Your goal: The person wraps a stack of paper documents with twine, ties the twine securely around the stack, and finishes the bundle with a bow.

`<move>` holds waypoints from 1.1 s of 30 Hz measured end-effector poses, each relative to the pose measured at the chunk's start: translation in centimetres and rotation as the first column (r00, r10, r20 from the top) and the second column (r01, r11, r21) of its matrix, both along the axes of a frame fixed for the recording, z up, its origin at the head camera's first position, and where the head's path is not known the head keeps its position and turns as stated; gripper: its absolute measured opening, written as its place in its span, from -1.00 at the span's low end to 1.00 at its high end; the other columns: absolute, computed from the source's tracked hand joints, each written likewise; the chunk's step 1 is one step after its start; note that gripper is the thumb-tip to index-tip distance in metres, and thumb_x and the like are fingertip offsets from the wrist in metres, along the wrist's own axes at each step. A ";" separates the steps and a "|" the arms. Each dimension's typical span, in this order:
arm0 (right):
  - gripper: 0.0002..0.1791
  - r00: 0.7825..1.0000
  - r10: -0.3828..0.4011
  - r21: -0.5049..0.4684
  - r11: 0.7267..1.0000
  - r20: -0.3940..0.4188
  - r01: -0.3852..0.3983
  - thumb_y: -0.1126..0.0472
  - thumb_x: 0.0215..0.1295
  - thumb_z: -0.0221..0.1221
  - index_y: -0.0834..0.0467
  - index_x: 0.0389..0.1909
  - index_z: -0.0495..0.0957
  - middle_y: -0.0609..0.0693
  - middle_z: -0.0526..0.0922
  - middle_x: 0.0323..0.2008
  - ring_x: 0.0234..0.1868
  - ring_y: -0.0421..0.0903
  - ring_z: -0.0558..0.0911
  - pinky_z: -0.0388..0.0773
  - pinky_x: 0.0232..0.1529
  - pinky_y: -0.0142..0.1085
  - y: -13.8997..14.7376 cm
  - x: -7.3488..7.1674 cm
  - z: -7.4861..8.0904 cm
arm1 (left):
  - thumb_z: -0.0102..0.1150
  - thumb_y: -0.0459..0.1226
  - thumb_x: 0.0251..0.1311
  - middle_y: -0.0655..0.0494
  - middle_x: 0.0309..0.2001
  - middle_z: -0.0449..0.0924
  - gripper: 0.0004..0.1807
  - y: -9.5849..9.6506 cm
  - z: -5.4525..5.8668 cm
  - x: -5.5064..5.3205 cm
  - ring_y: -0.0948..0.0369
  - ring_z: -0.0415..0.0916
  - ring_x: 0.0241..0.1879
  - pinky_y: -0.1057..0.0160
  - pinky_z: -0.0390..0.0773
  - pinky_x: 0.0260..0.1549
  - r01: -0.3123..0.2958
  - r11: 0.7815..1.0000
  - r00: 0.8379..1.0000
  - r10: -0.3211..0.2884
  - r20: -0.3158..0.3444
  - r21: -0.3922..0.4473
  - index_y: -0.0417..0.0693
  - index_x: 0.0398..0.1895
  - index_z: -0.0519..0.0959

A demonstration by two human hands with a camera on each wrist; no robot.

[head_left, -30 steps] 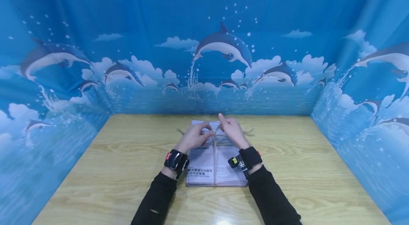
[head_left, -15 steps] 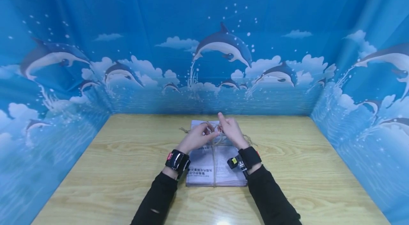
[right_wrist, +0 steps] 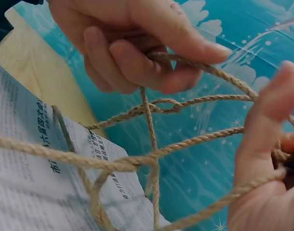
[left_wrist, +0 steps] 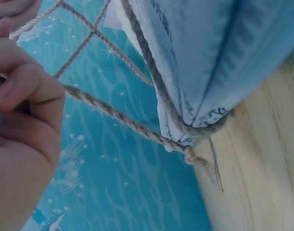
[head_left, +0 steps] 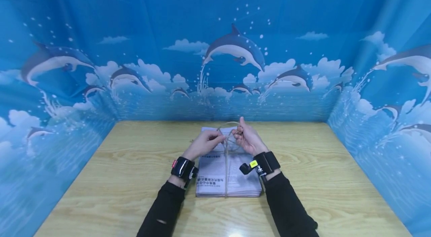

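A stack of newspapers (head_left: 212,173) lies on the table, with brown twine (head_left: 226,173) running lengthwise and crosswise over it. At the stack's far part my left hand (head_left: 204,143) pinches a strand between thumb and fingers; the right wrist view shows this left hand (right_wrist: 132,48) with the twine (right_wrist: 223,74) leaving its grip. My right hand (head_left: 248,139) holds twine in curled fingers, thumb pointing up. Between the hands the twine forms loose loops and crossings above the paper. In the left wrist view, a strand of twine (left_wrist: 122,118) slants from the stack's corner towards my left hand (left_wrist: 26,125).
The wood-grain table (head_left: 134,177) extends on both sides of the stack. A blue dolphin-print curtain (head_left: 215,102) stands at the back and along both sides. Each wrist wears a black strap with a camera (head_left: 247,168).
My right hand has drawn to the right and turned, showing more of its curled fingers. My left hand has shifted slightly left. A loop of twine now arches between the hands.
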State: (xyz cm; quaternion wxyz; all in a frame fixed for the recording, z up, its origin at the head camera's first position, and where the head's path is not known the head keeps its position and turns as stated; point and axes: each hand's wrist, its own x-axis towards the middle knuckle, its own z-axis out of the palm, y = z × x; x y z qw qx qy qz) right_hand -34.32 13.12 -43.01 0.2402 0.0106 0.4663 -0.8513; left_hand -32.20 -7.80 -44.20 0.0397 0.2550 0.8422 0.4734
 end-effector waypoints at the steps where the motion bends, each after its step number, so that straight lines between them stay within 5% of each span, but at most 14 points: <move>1: -0.44 1.000 0.002 0.003 1.000 0.012 -0.002 -0.22 0.47 -0.20 0.05 -0.65 0.22 -0.06 0.54 -0.57 -0.71 -0.32 0.51 0.41 -0.68 -0.53 0.0 -0.1 0.0 | 0.07 0.00 0.39 0.22 -0.64 0.29 -0.62 -0.1 0.0 -0.1 0.27 0.21 -0.65 0.33 0.25 -0.60 0.000 1.000 1.000 -0.001 -0.021 -0.023 -0.11 -0.33 0.67; 5: -0.44 0.997 -0.023 0.210 0.977 -0.078 0.039 -0.22 0.47 -0.12 0.08 -0.62 0.28 -0.07 0.56 -0.56 -0.54 -0.21 0.66 0.62 -0.44 -0.41 0.0 -0.2 -0.3 | 0.07 -0.05 0.40 0.24 -0.69 0.32 -0.56 -0.2 0.0 -0.3 0.29 0.23 -0.69 0.35 0.27 -0.63 0.016 0.992 1.000 -0.017 -0.007 -0.128 -0.22 -0.44 0.67; 7: -0.44 0.983 -0.032 0.382 0.918 -0.182 0.101 -0.22 0.47 -0.09 0.10 -0.61 0.32 -0.07 0.54 -0.55 -0.49 -0.19 0.66 0.66 -0.31 -0.32 -0.1 -0.2 -0.4 | 0.07 -0.07 0.41 0.22 -0.72 0.34 -0.56 -0.2 0.0 -0.3 0.29 0.23 -0.71 0.34 0.28 -0.65 0.015 0.984 1.000 -0.013 0.009 -0.178 -0.23 -0.47 0.67; 9: -0.41 0.951 -0.035 0.536 0.819 -0.307 0.203 -0.23 0.46 -0.06 0.14 -0.62 0.37 -0.03 0.55 -0.57 -0.47 -0.15 0.63 0.64 -0.25 -0.24 -0.2 0.0 -0.5 | 0.05 -0.10 0.43 0.15 -0.70 0.40 -0.57 -0.2 0.1 -0.3 0.26 0.27 -0.71 0.32 0.29 -0.66 0.011 0.980 1.000 -0.006 0.028 -0.198 -0.24 -0.45 0.66; 12: -0.37 0.876 -0.010 0.664 0.648 -0.481 0.373 -0.23 0.46 -0.04 0.14 -0.70 0.38 0.03 0.51 -0.64 -0.55 -0.08 0.50 0.50 -0.36 -0.22 -0.6 0.4 -0.4 | 0.00 -0.11 0.46 0.01 -0.61 0.55 -0.64 -0.2 0.0 -0.3 0.19 0.39 -0.67 0.28 0.37 -0.63 -0.007 0.977 0.999 0.015 0.035 -0.213 -0.18 -0.28 0.68; 15: -0.35 0.779 0.030 0.685 0.497 -0.626 0.532 -0.21 0.47 -0.04 0.08 -0.78 0.32 0.00 0.37 -0.76 -0.68 -0.05 0.30 0.22 -0.54 -0.27 -0.9 0.7 -0.4 | -0.06 -0.10 0.49 -0.08 -0.50 0.64 -0.67 -0.1 0.0 -0.2 0.12 0.49 -0.61 0.24 0.44 -0.62 -0.024 0.978 0.999 0.033 0.042 -0.209 -0.08 -0.04 0.64; 19: -0.35 0.664 0.039 0.623 0.392 -0.747 0.677 -0.17 0.50 -0.07 0.08 -0.80 0.24 -0.07 0.16 -0.80 -0.72 -0.09 0.14 0.07 -0.57 -0.27 -1.2 0.8 -0.4 | -0.11 -0.09 0.51 -0.07 -0.50 0.64 -0.63 0.0 0.0 0.1 0.09 0.50 -0.60 0.23 0.44 -0.64 -0.044 0.978 0.997 0.056 0.051 -0.204 -0.05 0.18 0.53; 20: -0.34 0.657 0.020 0.609 0.394 -0.754 0.688 -0.17 0.50 -0.08 0.10 -0.80 0.23 -0.07 0.14 -0.80 -0.72 -0.10 0.13 0.07 -0.57 -0.27 -1.2 0.9 -0.4 | -0.12 -0.09 0.51 -0.05 -0.51 0.64 -0.62 0.0 0.0 0.1 0.09 0.50 -0.61 0.22 0.43 -0.65 -0.052 0.978 0.997 0.064 0.051 -0.203 -0.03 0.23 0.50; 21: -0.34 0.664 -0.013 0.596 0.427 -0.748 0.680 -0.17 0.50 -0.08 0.11 -0.79 0.31 -0.10 0.22 -0.79 -0.71 -0.15 0.21 0.18 -0.56 -0.27 -1.2 0.9 -0.3 | -0.12 -0.10 0.51 -0.04 -0.52 0.63 -0.60 0.1 -0.1 0.2 0.08 0.51 -0.61 0.22 0.43 -0.65 -0.059 0.978 0.996 0.071 0.052 -0.202 -0.03 0.27 0.46; 23: -0.35 0.725 -0.094 0.559 0.572 -0.683 0.601 -0.16 0.52 -0.10 0.18 -0.71 0.42 -0.13 0.41 -0.73 -0.65 -0.21 0.41 0.45 -0.46 -0.28 -1.3 0.9 -0.3 | -0.14 -0.08 0.52 -0.01 -0.53 0.63 -0.55 0.2 -0.1 0.2 0.07 0.54 -0.59 0.21 0.44 -0.64 -0.076 0.978 0.994 0.089 0.058 -0.196 0.00 0.37 0.37; 25: -0.39 0.819 -0.175 0.457 0.757 -0.547 0.467 -0.14 0.53 -0.12 0.22 -0.59 0.47 -0.08 0.61 -0.59 -0.49 -0.21 0.60 0.65 -0.18 -0.24 -1.4 0.9 -0.2 | -0.16 -0.03 0.52 0.01 -0.51 0.63 -0.50 0.3 -0.2 0.1 0.04 0.56 -0.54 0.20 0.44 -0.63 -0.088 0.978 0.993 0.102 0.066 -0.188 0.06 0.43 0.29; 27: -0.44 0.905 -0.201 0.317 0.890 -0.374 0.329 -0.11 0.55 -0.15 0.24 -0.46 0.51 0.01 0.73 -0.40 -0.30 -0.15 0.71 0.63 0.03 -0.17 -1.6 0.9 0.0 | -0.21 0.05 0.51 0.02 -0.47 0.65 -0.45 0.4 -0.2 0.0 0.02 0.59 -0.49 0.18 0.45 -0.61 -0.097 0.980 0.991 0.112 0.075 -0.173 0.10 0.46 0.25; 29: -0.45 0.956 -0.162 0.224 0.950 -0.246 0.218 -0.11 0.55 -0.18 0.21 -0.50 0.41 0.05 0.73 -0.34 -0.23 -0.11 0.72 0.60 0.07 -0.18 -1.7 0.8 0.1 | -0.28 0.14 0.49 0.05 -0.40 0.65 -0.45 0.4 -0.3 -0.1 0.05 0.57 -0.47 0.18 0.45 -0.58 -0.103 0.983 0.991 0.115 0.070 -0.153 0.12 0.38 0.35; 33: -0.43 0.985 -0.062 0.163 0.983 -0.164 0.089 -0.13 0.55 -0.21 0.23 -0.51 0.36 0.07 0.73 -0.31 -0.21 -0.07 0.74 0.61 0.06 -0.17 -1.8 0.8 0.0 | -0.23 0.14 0.48 0.03 -0.38 0.59 -0.49 0.4 -0.2 -0.1 0.19 0.38 -0.56 0.22 0.37 -0.57 -0.114 0.986 0.993 0.118 0.030 -0.125 0.00 -0.09 0.61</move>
